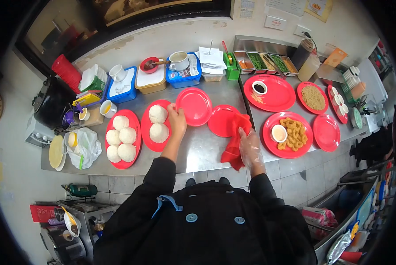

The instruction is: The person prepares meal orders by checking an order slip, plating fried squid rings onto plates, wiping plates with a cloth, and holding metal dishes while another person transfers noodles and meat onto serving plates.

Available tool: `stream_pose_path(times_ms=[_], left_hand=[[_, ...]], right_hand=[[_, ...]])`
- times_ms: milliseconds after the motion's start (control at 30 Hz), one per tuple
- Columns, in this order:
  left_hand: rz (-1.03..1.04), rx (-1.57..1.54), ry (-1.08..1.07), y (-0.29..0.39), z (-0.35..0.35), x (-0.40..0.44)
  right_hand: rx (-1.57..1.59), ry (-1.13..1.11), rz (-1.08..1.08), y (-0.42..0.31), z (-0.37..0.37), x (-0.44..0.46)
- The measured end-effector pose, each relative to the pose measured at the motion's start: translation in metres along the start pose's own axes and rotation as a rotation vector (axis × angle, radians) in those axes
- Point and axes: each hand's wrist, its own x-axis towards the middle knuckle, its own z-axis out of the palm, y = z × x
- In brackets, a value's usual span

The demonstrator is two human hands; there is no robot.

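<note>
My left hand [177, 120], bare, pinches the left rim of a round red plate [193, 107] over the steel counter. My right hand [250, 149] wears a clear plastic glove and is closed on a red cloth [234, 148]. The cloth partly covers a second red plate [220, 120] lying on the counter. Close to my left hand, a red oval platter [147, 128] bears two white rice mounds [158, 132]. Right of the cloth, a red plate [286, 152] carries golden fried rings [293, 132] and a small cup of pale sauce [278, 133].
Another oval platter [123, 165] with several rice mounds stands at the left, beside a plastic bag [90, 150]. Blue tubs [183, 81] and metal trays of toppings [244, 66] line the wall. To the right are a noodle plate [312, 97] and a plate with dark sauce [279, 95].
</note>
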Motion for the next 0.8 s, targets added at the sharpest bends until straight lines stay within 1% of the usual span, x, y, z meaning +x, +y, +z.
stream_pose_path(times_ms=[67,100,167,200,267,300,333,367,400,433,467,500,533,600,633,667,700,733,767,800], left_hand=[[0.129,-0.174,0.093,0.014,-0.018,-0.005],[0.127,-0.172,0.095,0.024,-0.028,-0.010],[0.128,-0.266,-0.069,0.047,-0.047,-0.020],[0.129,-0.268,-0.063,0.059,-0.053,-0.026],[0.081,-0.300,-0.153,0.075,-0.061,-0.038],[0.120,-0.301,-0.184,0.077,-0.063,-0.040],[0.119,-0.299,-0.182,0.085,-0.065,-0.045],[0.179,-0.161,-0.247,0.099,-0.068,-0.051],[0.238,-0.021,-0.315,0.111,-0.071,-0.057],[0.404,0.072,-0.329,0.119,-0.071,-0.061],[0.404,0.072,-0.336,0.131,-0.076,-0.066],[0.433,0.097,-0.353,0.145,-0.083,-0.070],[0.463,0.120,-0.366,0.154,-0.087,-0.073],[0.434,0.086,-0.342,0.158,-0.089,-0.076],[0.467,0.039,-0.291,0.159,-0.087,-0.081],[0.498,-0.009,-0.237,0.161,-0.084,-0.085],[0.493,0.002,-0.208,0.155,-0.080,-0.090],[0.491,0.003,-0.202,0.149,-0.078,-0.090],[0.398,-0.044,-0.199,0.145,-0.076,-0.088],[0.298,-0.087,-0.204,0.139,-0.075,-0.089]], right_hand=[[0.009,-0.028,-0.020,-0.031,-0.009,-0.003],[0.129,-0.010,-0.004,-0.054,-0.012,-0.014],[0.302,-0.021,0.005,-0.062,-0.013,-0.011],[0.388,-0.026,0.010,-0.065,-0.013,-0.010],[0.134,0.088,-0.362,-0.082,-0.021,-0.008],[0.172,0.104,-0.523,-0.093,-0.019,-0.006],[0.121,0.012,-0.633,-0.113,-0.022,-0.012],[0.070,-0.078,-0.740,-0.135,-0.026,-0.021],[0.071,-0.076,-0.736,-0.155,-0.026,-0.031],[-0.107,-0.073,-0.905,-0.173,-0.023,-0.041],[-0.290,-0.071,-1.069,-0.181,-0.022,-0.046],[-0.292,-0.067,-1.065,-0.181,-0.022,-0.046],[-0.301,-0.084,-1.014,-0.181,-0.021,-0.046],[-0.312,-0.104,-0.969,-0.175,-0.012,-0.046],[0.169,-0.095,-0.628,-0.167,-0.001,-0.044],[0.504,-0.194,-0.408,-0.164,0.001,-0.046],[0.858,-0.221,-0.175,-0.162,0.003,-0.048],[0.856,-0.227,-0.177,-0.158,0.006,-0.050],[0.571,-0.126,-0.419,-0.157,0.011,-0.053],[0.196,-0.086,-0.619,-0.151,0.010,-0.061]])
